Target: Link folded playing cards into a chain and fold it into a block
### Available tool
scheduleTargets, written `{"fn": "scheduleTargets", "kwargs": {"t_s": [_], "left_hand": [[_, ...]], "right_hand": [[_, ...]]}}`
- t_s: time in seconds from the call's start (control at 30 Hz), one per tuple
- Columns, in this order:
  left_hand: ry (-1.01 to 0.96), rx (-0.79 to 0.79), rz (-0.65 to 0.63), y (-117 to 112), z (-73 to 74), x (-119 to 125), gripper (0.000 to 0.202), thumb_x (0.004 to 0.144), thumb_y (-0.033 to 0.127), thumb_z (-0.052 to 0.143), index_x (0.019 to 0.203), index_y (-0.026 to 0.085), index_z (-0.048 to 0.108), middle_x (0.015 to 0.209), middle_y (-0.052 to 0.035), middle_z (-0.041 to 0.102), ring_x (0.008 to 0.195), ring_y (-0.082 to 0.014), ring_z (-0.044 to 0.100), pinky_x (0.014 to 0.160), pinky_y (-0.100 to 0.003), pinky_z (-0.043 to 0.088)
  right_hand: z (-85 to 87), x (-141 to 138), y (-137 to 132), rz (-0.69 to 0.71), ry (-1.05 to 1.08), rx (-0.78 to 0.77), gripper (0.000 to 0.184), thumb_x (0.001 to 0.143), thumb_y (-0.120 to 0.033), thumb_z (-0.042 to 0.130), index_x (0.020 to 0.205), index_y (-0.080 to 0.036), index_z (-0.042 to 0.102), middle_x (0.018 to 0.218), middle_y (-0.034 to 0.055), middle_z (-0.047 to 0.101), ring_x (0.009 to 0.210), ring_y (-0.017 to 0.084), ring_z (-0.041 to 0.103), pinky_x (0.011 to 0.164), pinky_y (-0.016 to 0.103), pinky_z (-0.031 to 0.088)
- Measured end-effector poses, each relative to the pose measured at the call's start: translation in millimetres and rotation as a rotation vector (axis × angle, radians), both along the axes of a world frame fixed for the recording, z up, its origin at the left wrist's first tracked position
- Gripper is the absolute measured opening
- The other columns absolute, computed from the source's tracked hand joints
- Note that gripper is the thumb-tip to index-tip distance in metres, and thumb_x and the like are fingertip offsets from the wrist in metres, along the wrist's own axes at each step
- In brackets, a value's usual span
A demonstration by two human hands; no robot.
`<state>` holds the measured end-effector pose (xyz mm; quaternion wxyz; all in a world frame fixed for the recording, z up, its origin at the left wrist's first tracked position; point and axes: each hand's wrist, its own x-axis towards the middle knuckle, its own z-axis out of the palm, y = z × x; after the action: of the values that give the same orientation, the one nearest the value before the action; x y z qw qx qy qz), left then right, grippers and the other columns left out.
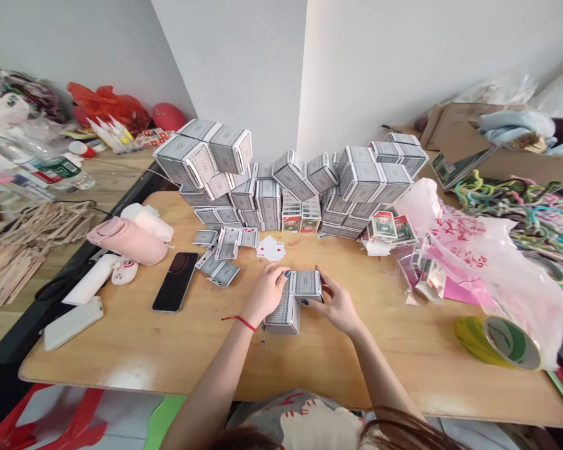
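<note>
Both my hands hold a block of grey patterned card boxes (pixel 294 300) on the wooden table (pixel 178 350) in front of me. My left hand (pixel 265 292) grips its left side with curled fingers. My right hand (pixel 336 305) clasps the right end. A big pile of the same grey card boxes (pixel 281 181) stands behind, against the wall. Loose grey packs (pixel 220 253) and a few face-up playing cards (pixel 271 249) lie just beyond my hands.
A black phone (pixel 175 281), a pink pouch (pixel 129 240) and white cases lie at the left. A pink plastic bag (pixel 473 256) and a green-yellow tape roll (pixel 500 340) sit at the right. Wooden sticks (pixel 23 244) cover the side table. A cardboard box (pixel 478 147) stands back right.
</note>
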<state>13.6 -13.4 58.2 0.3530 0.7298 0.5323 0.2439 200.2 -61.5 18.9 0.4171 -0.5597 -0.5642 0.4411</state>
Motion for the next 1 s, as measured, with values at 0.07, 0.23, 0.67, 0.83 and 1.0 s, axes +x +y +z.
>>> {"fn": "scheduleTargets", "kwargs": {"t_s": [0.07,0.23,0.67,0.83,1.0], "left_hand": [[0.009,0.026,-0.159,-9,20.5,-1,0.031,0.085,0.032,0.039,0.113,0.023,0.050,0.127,-0.0060,0.045,0.121,-0.0205,0.036,0.102,-0.037,0.028],[0.022,-0.046,-0.371,-33,53.3,6,0.075,0.068,0.038,0.062,0.132,0.024,0.027,0.133,-0.0082,0.039,0.119,-0.0252,0.040,0.095,-0.037,0.036],[-0.313,-0.237,-0.109,-38,45.8,12,0.053,0.064,0.029,0.066,0.113,0.020,0.048,0.104,-0.0074,0.062,0.092,-0.0221,0.059,0.076,-0.030,0.047],[-0.663,-0.467,-0.127,-35,36.5,13,0.044,0.065,0.030,0.067,0.102,0.013,0.052,0.099,-0.0086,0.063,0.090,-0.0200,0.059,0.077,-0.031,0.047],[-0.711,-0.508,-0.119,-31,21.1,13,0.042,0.063,0.030,0.069,0.097,0.011,0.053,0.094,-0.0086,0.063,0.087,-0.0200,0.058,0.074,-0.029,0.046]], "right_hand": [[12.6,0,0,-0.031,-0.018,0.028,0.071,0.064,-0.034,0.067,0.128,-0.021,0.040,0.118,0.0094,0.054,0.103,0.025,0.052,0.089,0.040,0.042],[36.5,-7,-2,-0.055,-0.089,0.072,0.063,0.066,-0.033,0.065,0.124,-0.024,0.042,0.114,0.0080,0.052,0.103,0.024,0.050,0.089,0.040,0.042],[74.5,-2,-11,0.099,0.333,-0.102,0.051,0.075,-0.038,0.057,0.123,-0.023,0.046,0.125,0.0072,0.050,0.114,0.024,0.046,0.097,0.040,0.036],[72.4,-3,-4,0.044,0.534,-0.175,0.044,0.072,-0.040,0.061,0.112,-0.022,0.057,0.108,0.0060,0.061,0.100,0.024,0.055,0.091,0.040,0.039],[63.5,-19,0,-0.042,0.757,-0.275,0.042,0.066,-0.035,0.065,0.105,-0.019,0.060,0.086,0.0049,0.065,0.075,0.019,0.061,0.072,0.033,0.047]]}}
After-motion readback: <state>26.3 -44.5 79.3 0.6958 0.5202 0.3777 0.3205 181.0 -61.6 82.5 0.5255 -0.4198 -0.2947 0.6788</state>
